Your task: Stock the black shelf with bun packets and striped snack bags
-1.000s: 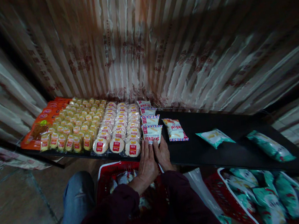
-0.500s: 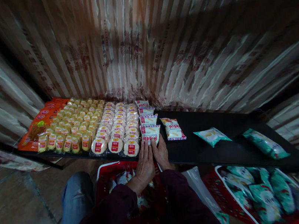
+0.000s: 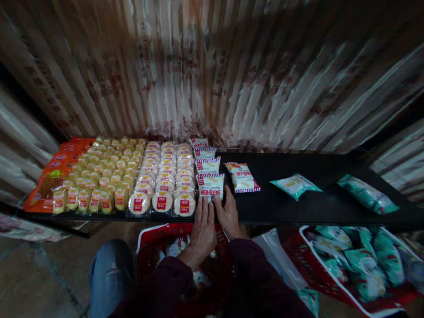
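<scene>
Both hands reach over the front edge of a black shelf (image 3: 283, 212). My left hand (image 3: 203, 230) lies with fingers extended against the lower edge of the front white snack bag (image 3: 211, 184). Beside it, my right hand (image 3: 227, 215) touches the bag's lower right part, its fingers extended and thumb apart. Behind that bag, several like bags overlap in a column. Round wrapped crackers (image 3: 161, 201) stand in rows to the left. Another white bag (image 3: 242, 177) lies separately to the right of my hands.
Small yellow packs (image 3: 95, 200) and an orange package (image 3: 51, 177) occupy the shelf's left. Green bags (image 3: 296, 185) lie rightward. Red baskets hold snacks below, one between the arms (image 3: 146, 248), another at right (image 3: 311, 266). Pleated sheeting (image 3: 182, 67) hangs behind.
The view has shifted slightly. Both hands remain at the front white bag, with my right hand's fingers a little more spread.
</scene>
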A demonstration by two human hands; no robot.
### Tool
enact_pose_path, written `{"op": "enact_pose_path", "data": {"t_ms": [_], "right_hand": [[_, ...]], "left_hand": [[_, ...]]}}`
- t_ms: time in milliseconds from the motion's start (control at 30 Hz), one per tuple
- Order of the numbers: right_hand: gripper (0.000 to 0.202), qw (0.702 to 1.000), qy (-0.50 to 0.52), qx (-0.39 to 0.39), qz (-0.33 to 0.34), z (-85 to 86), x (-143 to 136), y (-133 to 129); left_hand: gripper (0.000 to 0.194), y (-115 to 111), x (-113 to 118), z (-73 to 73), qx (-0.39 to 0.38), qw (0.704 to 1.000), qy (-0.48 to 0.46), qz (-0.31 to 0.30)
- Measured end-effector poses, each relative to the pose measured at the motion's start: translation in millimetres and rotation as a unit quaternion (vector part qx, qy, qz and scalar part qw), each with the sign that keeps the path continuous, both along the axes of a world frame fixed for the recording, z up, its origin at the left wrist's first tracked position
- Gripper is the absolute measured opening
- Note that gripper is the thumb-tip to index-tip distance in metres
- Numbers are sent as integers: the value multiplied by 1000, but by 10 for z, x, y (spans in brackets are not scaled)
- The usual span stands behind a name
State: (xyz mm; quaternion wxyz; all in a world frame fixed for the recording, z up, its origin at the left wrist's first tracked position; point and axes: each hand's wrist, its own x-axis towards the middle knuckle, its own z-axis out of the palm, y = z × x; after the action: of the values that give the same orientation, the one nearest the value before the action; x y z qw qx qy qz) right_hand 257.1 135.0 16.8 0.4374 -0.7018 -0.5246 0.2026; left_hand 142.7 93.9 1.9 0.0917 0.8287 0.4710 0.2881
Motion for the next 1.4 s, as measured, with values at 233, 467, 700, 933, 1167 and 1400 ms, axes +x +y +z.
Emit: {"op": "enact_pose_path", "data": {"t_ms": [233,467,700,933,1167,1400], "right_hand": [[77,1000,-24,19,3,-37,-24,-44],[60,997,-22,71,-14,-138,10,-37],[54,993,26,106,-37,-86,10,13],[50,990,35,139,-9,-11,28,181],[62,996,43,72,-24,-107,27,214],[72,998,27,59,-6,-82,25,129]], "left_hand": [[74,-28,-5,-70,34,999,18,3],[69,-123,-14,-123,16,999,41,-9],[66,-38,-26,-61,18,999,37,-24],[70,63,-91,17,16,999,12,-31],[69,98,-54,9,20,999,28,-24],[65,88,-28,-11,39,998,50,-13]]}}
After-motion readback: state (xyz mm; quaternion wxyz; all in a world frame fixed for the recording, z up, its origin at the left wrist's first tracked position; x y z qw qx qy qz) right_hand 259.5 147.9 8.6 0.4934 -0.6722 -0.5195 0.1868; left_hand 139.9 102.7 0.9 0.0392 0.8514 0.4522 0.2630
